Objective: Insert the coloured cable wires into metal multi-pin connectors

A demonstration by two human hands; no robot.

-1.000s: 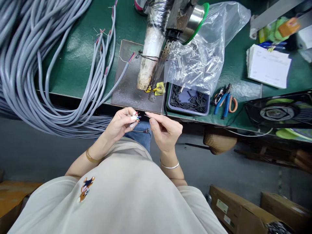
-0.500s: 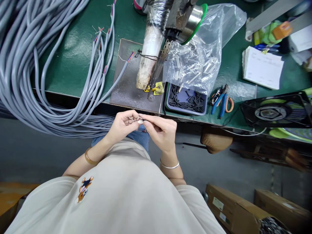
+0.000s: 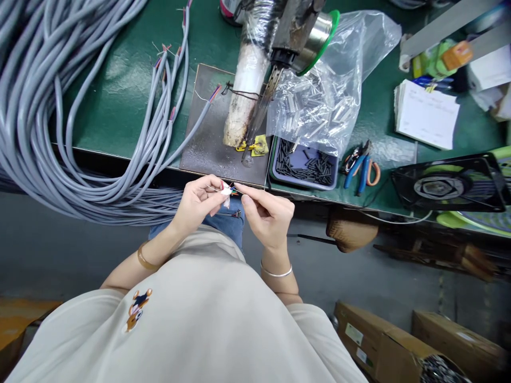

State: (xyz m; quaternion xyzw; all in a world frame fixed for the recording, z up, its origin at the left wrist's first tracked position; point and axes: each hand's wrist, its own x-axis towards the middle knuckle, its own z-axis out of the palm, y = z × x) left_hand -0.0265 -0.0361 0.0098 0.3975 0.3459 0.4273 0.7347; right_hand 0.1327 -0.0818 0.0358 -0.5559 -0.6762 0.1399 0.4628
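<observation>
My left hand [image 3: 203, 202] is closed in a pinch on a bunch of thin coloured wires [image 3: 233, 190]. A small white piece [image 3: 227, 190], too small to name, shows at its fingertips among the wires. Opposite it, my right hand [image 3: 269, 215] holds its index finger stretched out with the tip at the wire ends. Its thumb is a little apart below, and the other fingers are curled. Beneath the hands, a dark connector end [image 3: 238, 214] lies over my jeans. Just beyond them is the bench edge with a brown board [image 3: 207, 151].
Grey cables [image 3: 91, 183] fill the left side. A soldering iron [image 3: 259, 114] points down over the board beside a solder spool [image 3: 319, 40]. Right of it are a purple tray [image 3: 305, 183] of black sleeves, a plastic bag [image 3: 315, 106], pliers [image 3: 363, 170] and a fan [image 3: 447, 186].
My right thumb has come away from the wires and the right hand has shifted slightly right. The coloured wire ends and white piece now show between the hands.
</observation>
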